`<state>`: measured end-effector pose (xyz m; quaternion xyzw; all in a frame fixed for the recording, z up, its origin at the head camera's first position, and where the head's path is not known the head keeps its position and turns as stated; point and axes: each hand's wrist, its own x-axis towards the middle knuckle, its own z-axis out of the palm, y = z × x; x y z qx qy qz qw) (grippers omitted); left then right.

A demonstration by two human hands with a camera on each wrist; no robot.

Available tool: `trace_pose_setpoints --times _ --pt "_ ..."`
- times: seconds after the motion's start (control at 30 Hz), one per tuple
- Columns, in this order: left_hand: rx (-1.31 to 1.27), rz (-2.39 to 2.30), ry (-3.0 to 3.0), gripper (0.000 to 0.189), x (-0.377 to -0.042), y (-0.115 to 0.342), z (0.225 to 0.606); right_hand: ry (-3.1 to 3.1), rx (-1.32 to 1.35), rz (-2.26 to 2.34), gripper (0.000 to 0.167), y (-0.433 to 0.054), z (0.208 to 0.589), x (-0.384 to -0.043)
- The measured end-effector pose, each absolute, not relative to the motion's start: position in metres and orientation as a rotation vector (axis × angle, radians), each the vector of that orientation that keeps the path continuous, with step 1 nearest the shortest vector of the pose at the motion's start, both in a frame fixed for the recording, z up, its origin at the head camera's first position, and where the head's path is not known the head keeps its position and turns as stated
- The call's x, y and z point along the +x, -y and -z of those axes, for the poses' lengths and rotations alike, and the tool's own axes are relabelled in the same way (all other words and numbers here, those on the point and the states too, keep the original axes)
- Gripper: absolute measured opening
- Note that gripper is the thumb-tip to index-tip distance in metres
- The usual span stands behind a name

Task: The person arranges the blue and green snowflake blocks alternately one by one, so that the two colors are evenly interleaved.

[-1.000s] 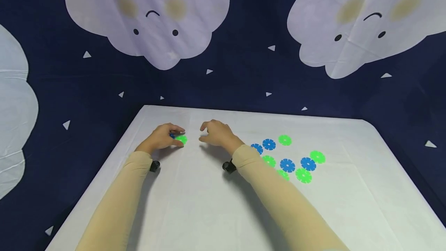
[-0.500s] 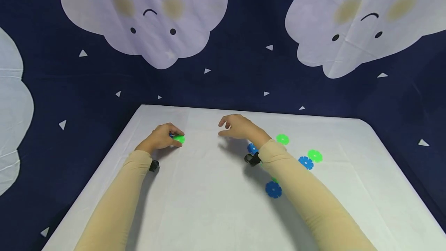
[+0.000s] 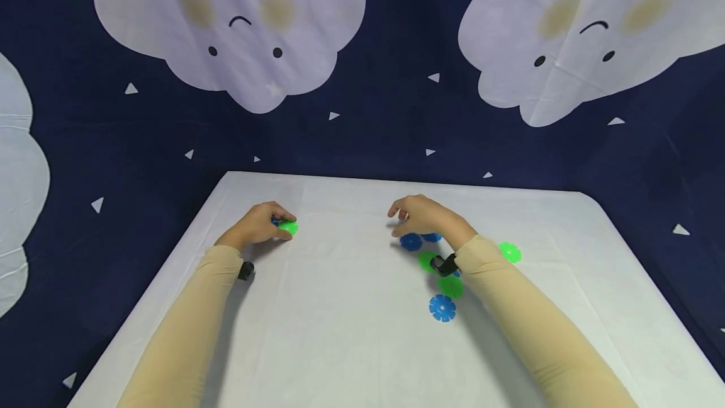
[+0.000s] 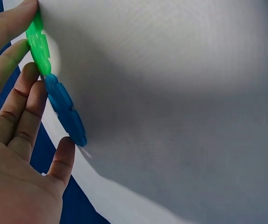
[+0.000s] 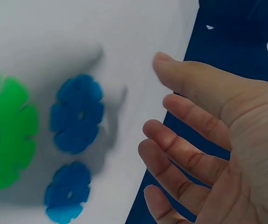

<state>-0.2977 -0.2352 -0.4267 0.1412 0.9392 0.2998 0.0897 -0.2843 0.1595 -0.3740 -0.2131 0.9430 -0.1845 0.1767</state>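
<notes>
Green disc (image 4: 39,49), pinched between left fingers (image 4: 4,66) (blue disc (image 4: 66,109) touching it), right fingers (image 5: 183,151) spread

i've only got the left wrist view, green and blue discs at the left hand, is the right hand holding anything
Observer: No, the right hand holds nothing.
Operator: ok which discs are closest to it
Observer: Two blue discs, as the right wrist view shows.
Operator: and which loose one sits nearest the person
Observer: In the head view, of the discs that show, a lone blue piece lies nearest.
</notes>
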Motion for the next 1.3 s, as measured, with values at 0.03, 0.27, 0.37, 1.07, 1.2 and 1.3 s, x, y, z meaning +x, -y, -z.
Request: trace_pose_setpoints --times 0.03,0.27,0.37,1.07,1.2,1.3 --pt "0.42 -0.894 -2.792 0.046 -0.297 0.236 0.427 -2.667 -0.598 0.511 0.05 -0.162 0.376 -0.284" --pt "0.384 -0.916 -2.767 0.046 -0.296 0.238 0.427 -2.681 -0.626 0.453 0.051 -0.179 0.392 -0.278" --pt "0.396 -0.91 -2.764 0.046 -0.297 0.239 0.429 -2.683 -0.637 0.47 0.049 -0.185 0.395 -0.276" --pt "0.387 -0.949 -2.75 0.045 -0.297 0.241 0.43 -2.693 -0.614 0.673 0.041 -0.201 0.411 -0.273" --pt "0.384 -0.961 -2.745 0.045 -0.297 0.241 0.43 -2.7 -0.596 0.689 0.04 -0.202 0.413 -0.274" --pt "0.384 -0.969 -2.746 0.044 -0.297 0.241 0.431 -2.7 -0.594 0.688 0.038 -0.201 0.414 -0.275"
